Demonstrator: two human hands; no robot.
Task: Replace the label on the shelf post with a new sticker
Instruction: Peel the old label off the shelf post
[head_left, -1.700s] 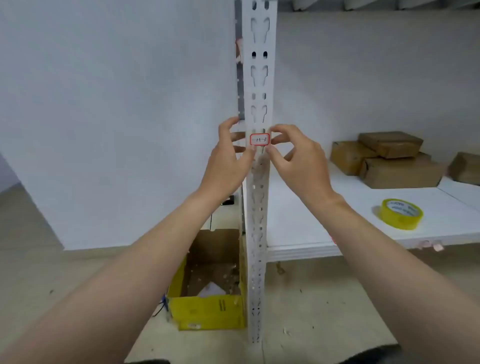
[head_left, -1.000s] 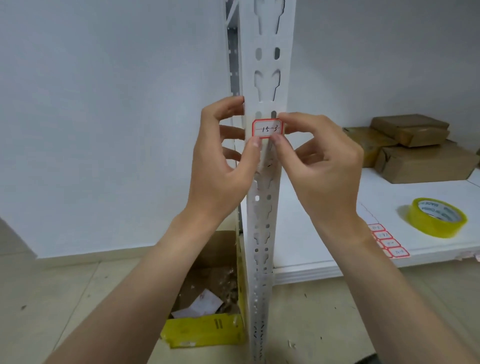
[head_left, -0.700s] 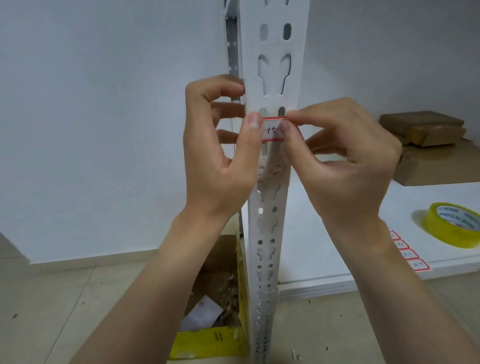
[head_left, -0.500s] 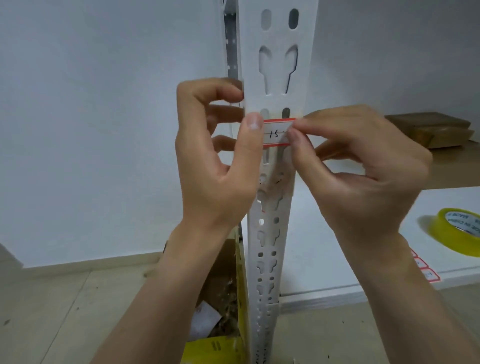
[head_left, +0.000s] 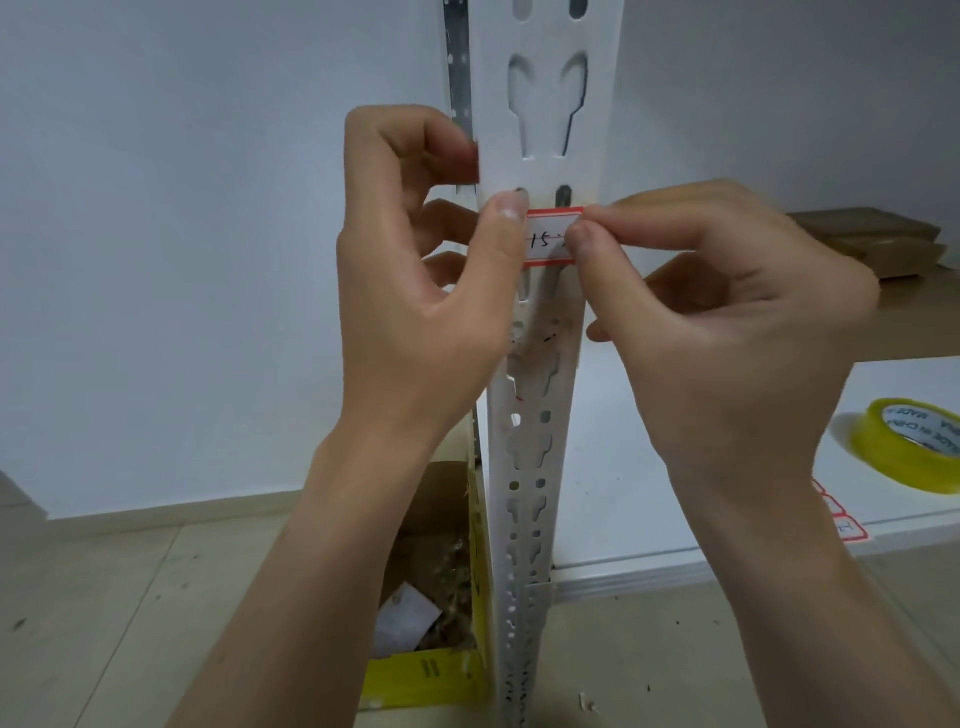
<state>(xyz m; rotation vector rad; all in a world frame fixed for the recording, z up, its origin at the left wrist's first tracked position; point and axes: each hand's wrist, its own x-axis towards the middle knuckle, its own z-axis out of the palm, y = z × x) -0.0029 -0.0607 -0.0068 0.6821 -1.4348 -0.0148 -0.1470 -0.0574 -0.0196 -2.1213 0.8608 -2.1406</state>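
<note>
A white perforated shelf post (head_left: 540, 130) runs up the middle of the head view. A small white label with a red border and handwritten "15" (head_left: 549, 238) lies across the post's front. My left hand (head_left: 431, 291) curls around the post's left edge, its thumb pressing the label's left end. My right hand (head_left: 727, 322) pinches the label's right end between thumb and forefinger. I cannot tell how much of the label sticks to the post. Glue residue and ink marks show on the post (head_left: 540, 338) just below.
A white shelf board (head_left: 613, 467) extends right of the post. On it lie a yellow tape roll (head_left: 904, 447), a sheet of red-bordered stickers (head_left: 844, 525) at the front edge, and brown parcels (head_left: 872, 244) at the back. A yellow cardboard box with scraps (head_left: 431, 670) stands on the floor to the left.
The camera has come much closer to the post. Both hands have stayed at the label; my left thumb now covers its left end and my right fingers have closed on its right end.
</note>
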